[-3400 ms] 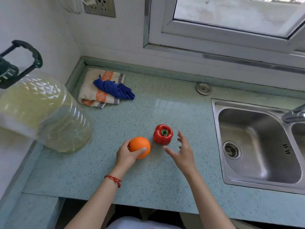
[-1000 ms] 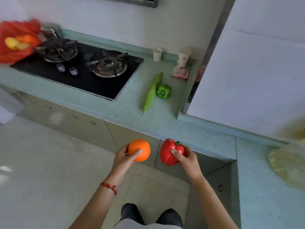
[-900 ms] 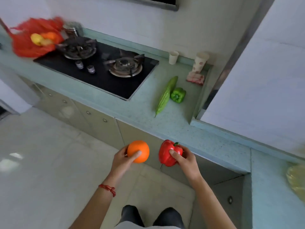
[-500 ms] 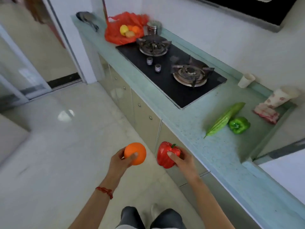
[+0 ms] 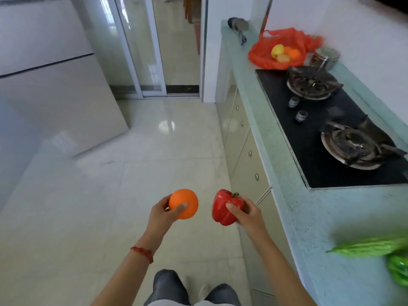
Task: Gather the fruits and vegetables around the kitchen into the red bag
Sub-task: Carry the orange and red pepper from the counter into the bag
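Observation:
My left hand (image 5: 162,219) holds an orange (image 5: 184,203) over the floor in front of me. Beside it, my right hand (image 5: 245,215) grips a red bell pepper (image 5: 223,208). The red bag (image 5: 262,56) lies open on the far end of the counter, past the stove, with a yellow fruit and some orange ones inside. A green bitter gourd (image 5: 371,247) and a green bell pepper (image 5: 398,270) lie on the counter at the right edge, blurred.
A black gas hob (image 5: 313,138) with two burners fills the teal counter (image 5: 276,155) between me and the bag. A metal pot (image 5: 326,57) stands behind the bag. Cabinets (image 5: 247,155) run below. A glass sliding door (image 5: 141,45) stands ahead; tiled floor (image 5: 110,195) on the left.
I picked the orange and red pepper up from beside the sink and turned left. The view has swung along the counter, so the red bag is now ahead on the right.

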### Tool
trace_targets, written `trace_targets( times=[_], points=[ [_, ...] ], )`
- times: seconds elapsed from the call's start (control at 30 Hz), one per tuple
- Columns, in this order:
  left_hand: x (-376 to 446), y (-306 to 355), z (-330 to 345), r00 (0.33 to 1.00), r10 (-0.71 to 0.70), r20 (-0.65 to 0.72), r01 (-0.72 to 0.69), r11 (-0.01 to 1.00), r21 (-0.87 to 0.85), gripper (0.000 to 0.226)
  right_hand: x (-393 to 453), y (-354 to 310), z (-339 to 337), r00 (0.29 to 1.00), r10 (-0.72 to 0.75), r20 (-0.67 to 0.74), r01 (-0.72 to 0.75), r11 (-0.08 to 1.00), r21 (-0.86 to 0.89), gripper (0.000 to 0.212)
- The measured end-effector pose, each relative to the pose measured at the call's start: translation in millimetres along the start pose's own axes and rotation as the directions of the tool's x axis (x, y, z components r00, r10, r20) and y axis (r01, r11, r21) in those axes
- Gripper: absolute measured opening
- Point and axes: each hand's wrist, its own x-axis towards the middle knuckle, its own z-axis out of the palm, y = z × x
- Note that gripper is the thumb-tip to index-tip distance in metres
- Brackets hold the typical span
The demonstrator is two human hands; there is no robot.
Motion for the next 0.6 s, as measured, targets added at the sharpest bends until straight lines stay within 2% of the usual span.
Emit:
trace_targets(
  times=[0.07,0.2,0.33,0.4,0.53,0.6],
  points=[
    [0.6,-0.5,-0.2,0.999,-0.004,-0.033,0.003,1.0,-0.008,0.051,6.5,-3.5,2.4,1.0,-0.005,0.029,0.006,1.0,-0.025,0.051],
    [11.0,2.6,0.8,0.998,-0.008,-0.062,0.006,1.0,-0.024,0.051,25.5,-10.2,6.2,0.998,-0.004,0.057,0.005,1.0,-0.031,0.082],
    [35.9,11.1,0.7,0.997,0.01,-0.075,-0.013,0.999,-0.034,0.051,50.0,-18.3,12.2,0.997,-0.006,0.077,0.01,0.999,-0.048,0.084],
    [55.7,16.8,-0.4,0.997,0.016,-0.073,-0.018,0.999,-0.031,0.052,68.0,-23.5,17.3,0.997,-0.009,0.075,0.013,0.999,-0.053,0.08],
    [106.4,34.8,-8.5,0.997,0.029,-0.065,-0.032,0.999,-0.043,0.052,113.4,-40.3,37.4,0.998,-0.013,0.057,0.016,0.998,-0.053,0.041],
    [137.8,46.9,-15.9,0.998,0.03,-0.061,-0.033,0.998,-0.044,0.051,139.6,-51.7,51.5,0.999,-0.016,0.05,0.019,0.998,-0.065,0.039]
  ],
)
